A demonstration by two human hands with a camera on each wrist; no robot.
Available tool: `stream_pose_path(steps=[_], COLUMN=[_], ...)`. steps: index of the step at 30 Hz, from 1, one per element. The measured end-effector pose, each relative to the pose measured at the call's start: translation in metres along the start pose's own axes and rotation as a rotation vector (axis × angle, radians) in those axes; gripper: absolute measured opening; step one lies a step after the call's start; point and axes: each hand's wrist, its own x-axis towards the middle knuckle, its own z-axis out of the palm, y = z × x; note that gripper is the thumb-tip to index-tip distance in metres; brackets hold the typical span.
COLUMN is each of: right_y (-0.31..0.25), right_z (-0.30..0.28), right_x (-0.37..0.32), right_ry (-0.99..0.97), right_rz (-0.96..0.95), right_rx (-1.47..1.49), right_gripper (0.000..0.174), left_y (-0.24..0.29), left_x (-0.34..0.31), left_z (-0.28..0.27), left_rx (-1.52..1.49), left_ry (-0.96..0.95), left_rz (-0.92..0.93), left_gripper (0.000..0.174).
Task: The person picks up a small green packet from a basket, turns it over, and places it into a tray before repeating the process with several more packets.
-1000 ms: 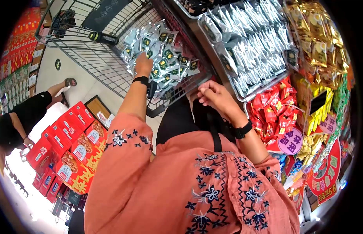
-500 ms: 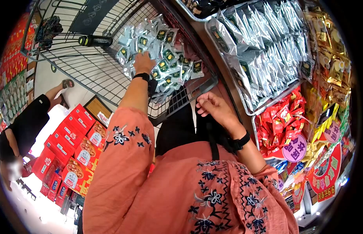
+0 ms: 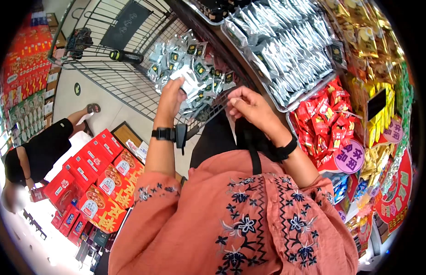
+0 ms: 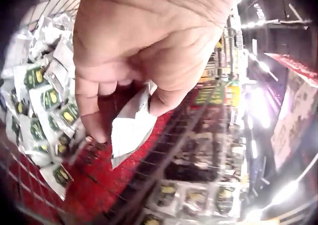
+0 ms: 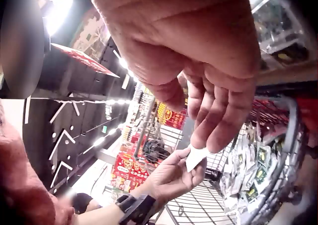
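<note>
Packets (image 3: 176,55) of silver foil with dark green labels lie heaped in the cart (image 3: 123,27), a large wire-sided one. Left of it, a person in black (image 3: 39,149) is near some red boxes (image 3: 96,158). On the right stands a metal tray (image 3: 310,93), holding more silver packets in tight upright rows, and just beside its near edge is a pile of red snacks (image 3: 320,121). The right hand (image 3: 254,107) hangs by the cart's near edge, fingers loosely bent and holding nothing. The left hand (image 3: 172,98), over the heap, pinches one packet between thumb and fingers. A black cylinder (image 3: 126,57) lies in the cart, apart from the heap. That held packet (image 4: 131,130), smallest here, is tilted, its end sticking out past the thumb.
</note>
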Motion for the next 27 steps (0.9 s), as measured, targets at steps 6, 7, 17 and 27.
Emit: stream_pose_path(steps=[6,7,17,27], right_y=[-0.046,-0.057,-0.093,-0.088], right_z=[0.017,0.019,0.001,-0.056], right_x=[-0.037,-0.046,-0.09,-0.112], right_ry=[0.19,0.238,0.081,0.211], right_rz=[-0.527,-0.645,-0.485,-0.548], right_rx=[-0.265,-0.379,0.227,0.377], right_gripper=[0.02,0.021,0.045,0.025], left_y=[0.042,0.043,0.051,0.055], left_x=[-0.075,-0.08,-0.134,-0.136], left_z=[0.095,0.103,0.206,0.239], left_rx=[-0.075,-0.075,0.9,0.703], left_ry=[-0.133,-0.144,-0.036,-0.157], left_rz=[0.233,0.25,0.944,0.833], left_gripper=[0.033,0.033,0.035,0.031])
